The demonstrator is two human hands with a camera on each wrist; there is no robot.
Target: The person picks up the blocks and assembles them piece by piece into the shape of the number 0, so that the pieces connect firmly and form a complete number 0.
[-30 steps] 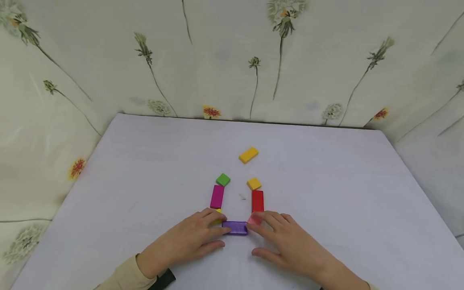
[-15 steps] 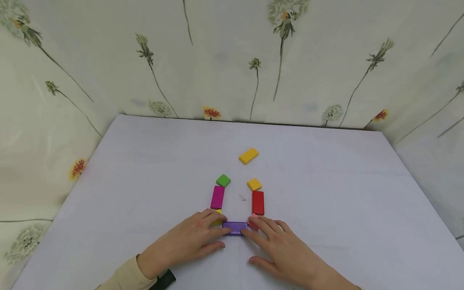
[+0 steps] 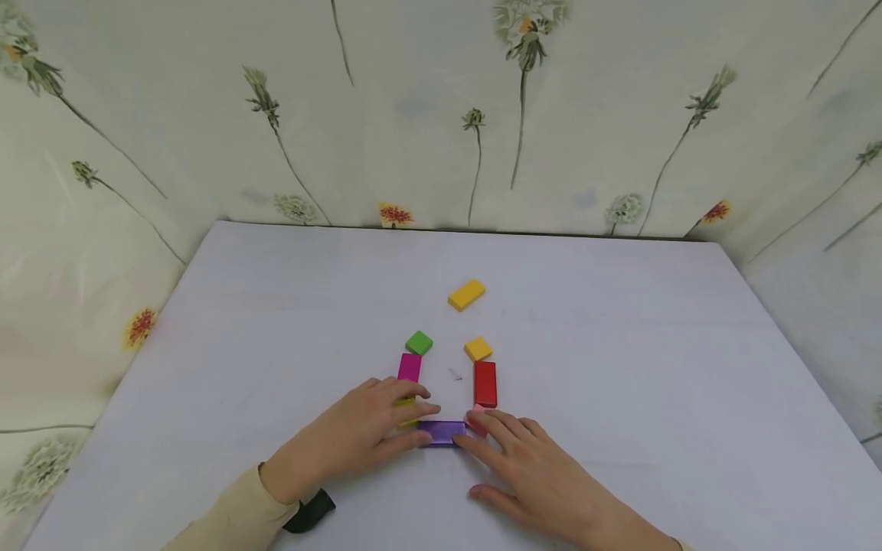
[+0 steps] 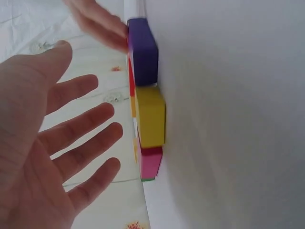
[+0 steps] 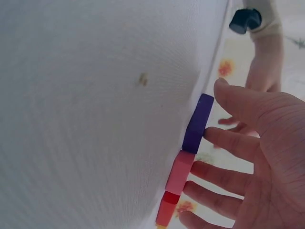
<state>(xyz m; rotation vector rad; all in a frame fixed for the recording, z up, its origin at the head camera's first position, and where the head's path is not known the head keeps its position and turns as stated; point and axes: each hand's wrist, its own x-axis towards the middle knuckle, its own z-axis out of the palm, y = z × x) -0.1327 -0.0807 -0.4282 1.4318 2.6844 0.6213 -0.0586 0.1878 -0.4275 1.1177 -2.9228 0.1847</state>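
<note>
A purple block point(image 3: 442, 433) lies at the near end of a U-shaped row of coloured blocks. My left hand point(image 3: 351, 432) hovers over the left corner with fingers spread, above a yellow block point(image 4: 151, 117) that it partly hides in the head view. Its palm faces the blocks in the left wrist view, fingers apart from them. My right hand point(image 3: 534, 471) has fairly straight fingers: the index fingertip is at the purple block, and other fingertips rest on the pink block point(image 5: 181, 171). Beyond are a magenta block point(image 3: 409, 367) at left and a red block point(image 3: 485, 384) at right.
A green square block point(image 3: 419, 342) ends the left side, and an orange-yellow square block point(image 3: 478, 349) the right. Farther back lies an orange-yellow rectangular block point(image 3: 466, 295). A flower-printed curtain point(image 3: 413, 115) stands behind the white table point(image 3: 620, 344).
My left hand has lifted off the yellow and purple blocks and moved slightly forward. My right index finger has slid from the purple block's right end onto its near edge. The blocks hold their arrangement.
</note>
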